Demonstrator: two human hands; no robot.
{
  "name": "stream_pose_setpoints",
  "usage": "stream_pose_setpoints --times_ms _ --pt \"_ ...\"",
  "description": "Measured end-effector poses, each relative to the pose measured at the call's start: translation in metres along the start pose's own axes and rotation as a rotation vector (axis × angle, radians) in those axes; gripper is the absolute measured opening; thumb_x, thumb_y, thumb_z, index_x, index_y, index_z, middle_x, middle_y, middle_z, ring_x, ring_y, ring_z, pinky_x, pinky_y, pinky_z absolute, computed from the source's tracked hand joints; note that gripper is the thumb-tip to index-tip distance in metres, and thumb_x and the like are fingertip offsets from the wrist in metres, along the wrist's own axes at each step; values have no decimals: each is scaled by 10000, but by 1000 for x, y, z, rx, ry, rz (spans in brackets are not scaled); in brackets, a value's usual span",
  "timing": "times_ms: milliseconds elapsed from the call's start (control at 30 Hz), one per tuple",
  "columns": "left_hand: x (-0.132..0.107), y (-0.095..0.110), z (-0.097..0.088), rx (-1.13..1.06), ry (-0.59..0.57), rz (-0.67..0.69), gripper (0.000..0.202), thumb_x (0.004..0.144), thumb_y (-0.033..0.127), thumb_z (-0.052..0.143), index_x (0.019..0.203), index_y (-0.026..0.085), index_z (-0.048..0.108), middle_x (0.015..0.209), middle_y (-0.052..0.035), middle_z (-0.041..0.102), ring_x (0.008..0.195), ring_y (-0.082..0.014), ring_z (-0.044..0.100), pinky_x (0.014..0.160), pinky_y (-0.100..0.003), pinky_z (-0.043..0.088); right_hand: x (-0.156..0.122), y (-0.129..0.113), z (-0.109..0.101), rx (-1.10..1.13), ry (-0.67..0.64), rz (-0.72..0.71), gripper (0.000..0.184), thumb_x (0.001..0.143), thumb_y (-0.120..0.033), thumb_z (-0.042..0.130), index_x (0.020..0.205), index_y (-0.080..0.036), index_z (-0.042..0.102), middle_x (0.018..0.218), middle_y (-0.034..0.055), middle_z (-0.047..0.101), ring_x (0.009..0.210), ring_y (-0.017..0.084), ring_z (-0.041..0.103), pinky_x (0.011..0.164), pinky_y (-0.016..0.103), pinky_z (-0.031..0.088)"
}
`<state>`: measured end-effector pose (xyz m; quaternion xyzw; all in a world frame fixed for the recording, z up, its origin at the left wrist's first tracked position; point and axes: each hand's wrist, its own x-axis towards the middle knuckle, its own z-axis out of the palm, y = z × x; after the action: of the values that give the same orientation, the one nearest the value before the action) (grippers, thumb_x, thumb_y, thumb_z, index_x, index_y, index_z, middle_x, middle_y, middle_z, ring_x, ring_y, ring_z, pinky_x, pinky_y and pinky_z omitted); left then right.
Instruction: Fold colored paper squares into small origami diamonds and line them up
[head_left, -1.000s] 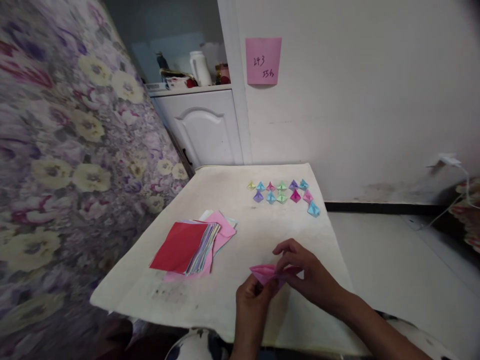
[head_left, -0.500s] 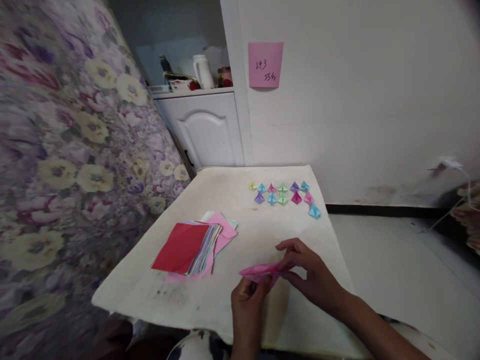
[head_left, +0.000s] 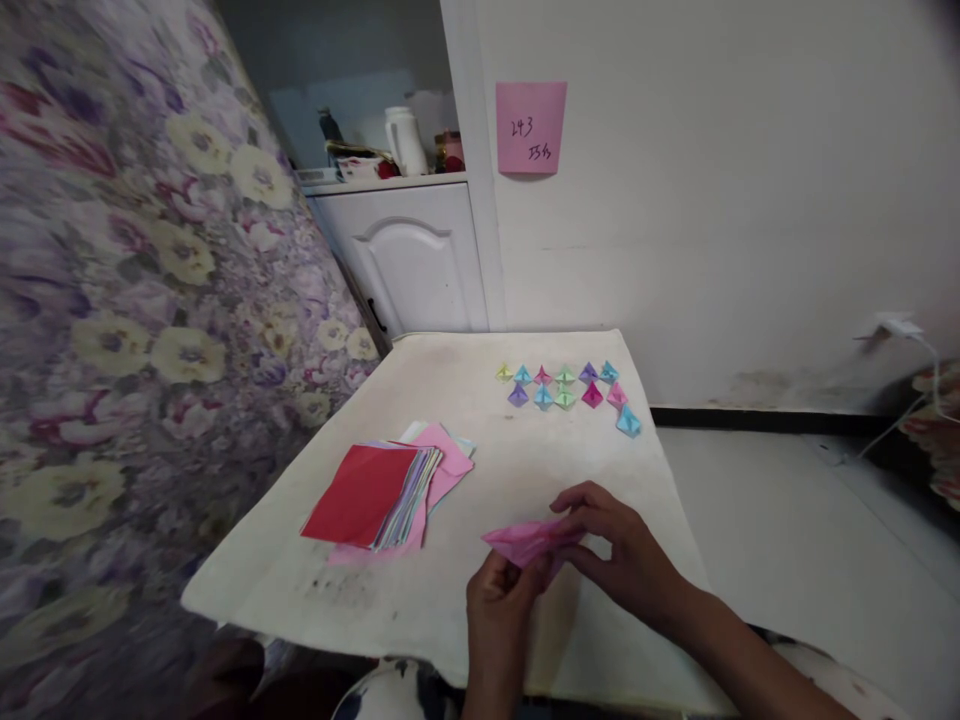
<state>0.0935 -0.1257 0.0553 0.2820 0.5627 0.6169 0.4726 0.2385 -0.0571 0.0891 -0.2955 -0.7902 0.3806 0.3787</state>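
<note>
Above the front part of the table, a folded piece of pink paper (head_left: 521, 540) is held between both hands. My left hand (head_left: 502, 595) pinches its lower edge, thumb in front. At the paper's right end, my right hand (head_left: 611, 535) closes thumb and fingers on it. The paper comes to a point at its left end; its right end is partly covered by fingers. Further back on the table stand several small folded paper pieces in rows, among them a magenta one (head_left: 592, 395) and a blue one (head_left: 628, 421) at the right.
A stack of coloured square paper with a red sheet (head_left: 364, 495) on top lies on the left of the white-covered table (head_left: 442, 370). Loose pink sheets (head_left: 444, 455) stick out around it. A floral curtain (head_left: 172, 330) hangs at left; a wall stands behind.
The pink paper has tilted so that more of its broad face shows. My left hand has shifted slightly right, and both hands still hold the paper.
</note>
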Motion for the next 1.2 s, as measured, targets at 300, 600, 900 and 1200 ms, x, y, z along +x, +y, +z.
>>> stream_pose_setpoints --times_ms 300,600,900,1200 --pt "1 -3 4 -40 -95 -43 215 630 217 743 825 135 706 721 -30 708 689 -165 602 650 -252 462 -1 6 -1 -51 -54 87 198 690 -52 658 777 -227 680 982 11 584 795 139 573 698 265 475" --pt "2 -4 -1 126 -170 54 140 704 260 685 790 152 710 728 -25 688 751 -201 605 702 -273 458 -1 7 -2 -216 -97 -39 134 732 -94 651 765 -223 655 1027 26 589 865 176 522 757 325 445" --pt "-4 30 -6 72 -437 -47 328 712 320 665 1001 165 667 895 -61 672 883 -226 575 792 -294 429 0 6 -11 -370 -147 -160 152 813 -107 575 861 -229 651 1081 53 580 976 202 511 839 380 399" --pt "-2 33 -10 92 -306 -246 461 721 576 580 698 126 677 578 -20 562 556 -140 485 553 -251 411 -4 -2 -5 -494 -262 -283 212 852 -88 509 812 -222 668 1186 54 555 1048 215 464 877 388 378"
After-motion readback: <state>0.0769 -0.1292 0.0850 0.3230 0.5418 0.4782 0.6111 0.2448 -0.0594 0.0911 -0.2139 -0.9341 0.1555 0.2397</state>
